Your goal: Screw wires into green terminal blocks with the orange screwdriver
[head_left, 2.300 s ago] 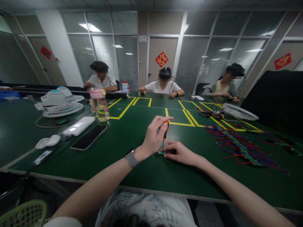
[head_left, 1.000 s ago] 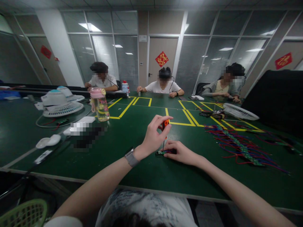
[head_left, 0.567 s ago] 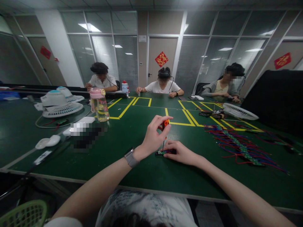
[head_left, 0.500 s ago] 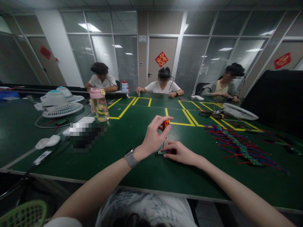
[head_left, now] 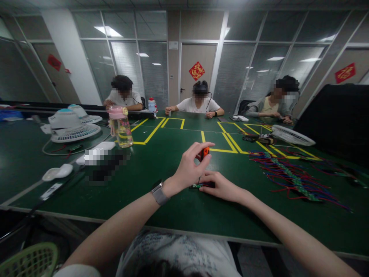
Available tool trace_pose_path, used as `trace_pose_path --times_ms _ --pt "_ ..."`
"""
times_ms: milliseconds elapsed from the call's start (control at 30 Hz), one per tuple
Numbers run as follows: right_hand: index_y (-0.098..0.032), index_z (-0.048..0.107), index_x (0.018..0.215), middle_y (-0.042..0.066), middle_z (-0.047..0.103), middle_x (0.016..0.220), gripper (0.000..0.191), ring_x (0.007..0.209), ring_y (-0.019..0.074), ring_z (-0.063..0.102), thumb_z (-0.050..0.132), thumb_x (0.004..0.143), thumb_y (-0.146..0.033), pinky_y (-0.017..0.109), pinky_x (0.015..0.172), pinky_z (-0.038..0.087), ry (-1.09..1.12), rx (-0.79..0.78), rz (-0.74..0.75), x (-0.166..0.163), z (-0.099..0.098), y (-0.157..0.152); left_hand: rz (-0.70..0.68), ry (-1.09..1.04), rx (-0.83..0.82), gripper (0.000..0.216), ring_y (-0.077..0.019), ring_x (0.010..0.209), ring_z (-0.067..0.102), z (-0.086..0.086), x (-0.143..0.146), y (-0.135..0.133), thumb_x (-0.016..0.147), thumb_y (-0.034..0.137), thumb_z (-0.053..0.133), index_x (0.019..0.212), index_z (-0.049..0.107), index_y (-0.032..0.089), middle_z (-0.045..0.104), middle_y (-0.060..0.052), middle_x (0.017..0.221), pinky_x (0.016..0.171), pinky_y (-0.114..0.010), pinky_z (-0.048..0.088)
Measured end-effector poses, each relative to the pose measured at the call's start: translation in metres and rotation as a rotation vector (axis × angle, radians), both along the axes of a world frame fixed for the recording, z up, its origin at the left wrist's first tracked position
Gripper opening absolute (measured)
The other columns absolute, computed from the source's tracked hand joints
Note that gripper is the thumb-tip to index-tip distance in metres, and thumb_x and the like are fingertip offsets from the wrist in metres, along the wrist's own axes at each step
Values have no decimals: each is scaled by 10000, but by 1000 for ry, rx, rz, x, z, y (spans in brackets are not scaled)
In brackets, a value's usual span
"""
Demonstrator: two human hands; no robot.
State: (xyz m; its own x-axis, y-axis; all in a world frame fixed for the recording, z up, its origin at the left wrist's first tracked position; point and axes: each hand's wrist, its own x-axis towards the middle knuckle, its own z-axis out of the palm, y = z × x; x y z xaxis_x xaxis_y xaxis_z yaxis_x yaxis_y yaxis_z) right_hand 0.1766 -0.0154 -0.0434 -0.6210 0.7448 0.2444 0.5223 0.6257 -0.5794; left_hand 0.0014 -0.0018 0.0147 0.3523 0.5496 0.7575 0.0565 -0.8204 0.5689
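My left hand (head_left: 188,167) is closed around the orange handle of a small screwdriver (head_left: 203,152), held upright with its thin shaft pointing down. The tip meets a small green circuit board (head_left: 196,186) lying on the green table (head_left: 161,169). My right hand (head_left: 220,186) presses that board down, fingers pinched over its right end, so most of the board is hidden. A watch sits on my left wrist.
A heap of red, blue and green wired boards (head_left: 288,175) lies to the right. On the left stand a pink-lidded bottle (head_left: 121,126), white fans (head_left: 72,125) and a white remote (head_left: 57,172). Three people sit at the far side. A green basket (head_left: 29,261) is at bottom left.
My left fingers have shifted round the screwdriver handle, which tilted slightly to the right. My right hand and the board have stayed in place.
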Motion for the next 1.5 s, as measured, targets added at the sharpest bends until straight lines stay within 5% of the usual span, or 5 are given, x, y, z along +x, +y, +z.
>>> trace_pose_path --times_ms 300,900,1500 --pt "-208 732 1083 57 634 949 225 820 176 620 640 884 -258 309 785 512 -9 0 -6 1 -2 2 22 -74 3 284 -154 897 610 -2 -3 2 982 239 429 1174 637 218 615 -66 1050 761 -268 515" --pt "-209 734 1074 43 619 901 225 780 165 608 634 887 -284 282 727 494 -14 12 -11 1 -1 1 110 -82 41 143 -140 888 570 0 -2 1 920 232 570 1016 675 214 553 -37 960 710 -228 508" --pt "-213 730 1095 45 615 911 235 794 168 610 638 882 -250 286 749 485 -16 4 -10 1 0 0 58 -83 -40 259 -156 908 579 -4 -2 3 985 265 428 1132 636 223 580 -55 1034 725 -244 490"
